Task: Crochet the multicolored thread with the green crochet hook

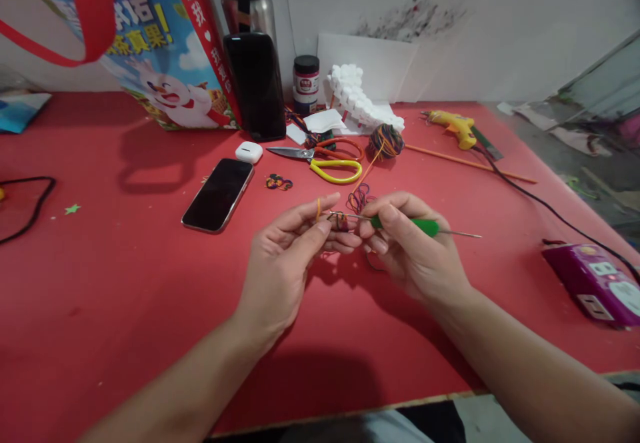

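My right hand is closed around the green handle of a crochet hook, whose thin metal shaft points left. Between the thumb and fingers of my left hand is a small piece of multicoloured crochet work. The hook's tip lies at this piece, though its exact place in the stitches is too small to tell. An orange strand of yarn wraps my left index finger. Just beyond my hands, loose yarn loops lie on the table, and a strand leads up to a dark multicoloured yarn ball.
Scissors, a phone, a white earphone case and a small crocheted bit lie beyond my hands on the red table. Right are a yellow glue gun, its cord and a purple power socket box. A gift bag stands back left.
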Demonstrator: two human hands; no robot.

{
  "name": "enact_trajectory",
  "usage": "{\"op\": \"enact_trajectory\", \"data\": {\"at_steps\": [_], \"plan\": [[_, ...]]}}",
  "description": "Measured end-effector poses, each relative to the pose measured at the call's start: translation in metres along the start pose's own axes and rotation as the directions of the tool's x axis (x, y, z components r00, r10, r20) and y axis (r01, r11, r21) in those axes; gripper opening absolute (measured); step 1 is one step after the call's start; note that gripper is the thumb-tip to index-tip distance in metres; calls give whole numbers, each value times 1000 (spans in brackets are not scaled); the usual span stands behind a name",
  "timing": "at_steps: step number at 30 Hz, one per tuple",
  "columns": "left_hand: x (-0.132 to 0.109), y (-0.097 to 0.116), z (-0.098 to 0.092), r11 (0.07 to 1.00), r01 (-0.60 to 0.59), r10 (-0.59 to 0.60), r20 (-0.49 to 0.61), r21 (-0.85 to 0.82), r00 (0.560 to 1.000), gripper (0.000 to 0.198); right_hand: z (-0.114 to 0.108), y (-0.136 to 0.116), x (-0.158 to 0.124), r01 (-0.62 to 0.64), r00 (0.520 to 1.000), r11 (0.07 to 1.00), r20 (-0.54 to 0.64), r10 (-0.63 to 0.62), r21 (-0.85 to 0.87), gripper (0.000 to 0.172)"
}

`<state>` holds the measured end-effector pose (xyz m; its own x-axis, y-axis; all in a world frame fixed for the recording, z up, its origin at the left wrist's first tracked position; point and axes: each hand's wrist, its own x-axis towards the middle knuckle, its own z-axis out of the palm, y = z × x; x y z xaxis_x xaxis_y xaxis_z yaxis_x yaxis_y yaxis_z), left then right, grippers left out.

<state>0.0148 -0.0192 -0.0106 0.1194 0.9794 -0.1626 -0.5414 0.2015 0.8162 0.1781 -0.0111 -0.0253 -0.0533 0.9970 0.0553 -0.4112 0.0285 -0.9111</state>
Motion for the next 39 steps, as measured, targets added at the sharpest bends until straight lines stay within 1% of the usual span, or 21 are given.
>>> {"op": "enact_trajectory", "data": {"at_steps": [4,9,12,16,21,23,26,29,33,39], "plan": [[2,1,1,1000,15,-15,-14,-16,1000,22,2,3,3,-143,989,979,2,145,143,29],[1,0,1,999,14,-13,8,-33,1000,25,0,8,7,-285,958,918,112,264,276,30],[0,1,0,1000,7,-7,16,-18,1000,21,0,9,9,-335,941,894,146,304,297,33],[-1,0,-3,999,29,-29,-5,44,1000,17,0,9,6,-323,946,919,118,303,226,32],[0,-3,-7,993,64,-57,-80,99,995,17,-1,9,3,-254,963,958,126,238,134,31],[1,-3,-8,989,74,-64,-87,127,994,16,-2,8,4,-246,965,960,132,229,135,30],[2,-3,-10,983,91,-78,-83,157,993,13,-6,5,7,-282,954,946,152,259,161,30],[3,-3,-12,979,100,-87,-80,178,993,11,-9,5,9,-313,944,927,180,278,208,26],[4,-4,-11,983,76,-66,-66,168,996,5,-8,7,8,-326,934,917,228,274,232,25],[3,-4,-6,991,45,-35,-76,125,997,6,-7,7,2,-235,943,955,279,180,178,27]]}}
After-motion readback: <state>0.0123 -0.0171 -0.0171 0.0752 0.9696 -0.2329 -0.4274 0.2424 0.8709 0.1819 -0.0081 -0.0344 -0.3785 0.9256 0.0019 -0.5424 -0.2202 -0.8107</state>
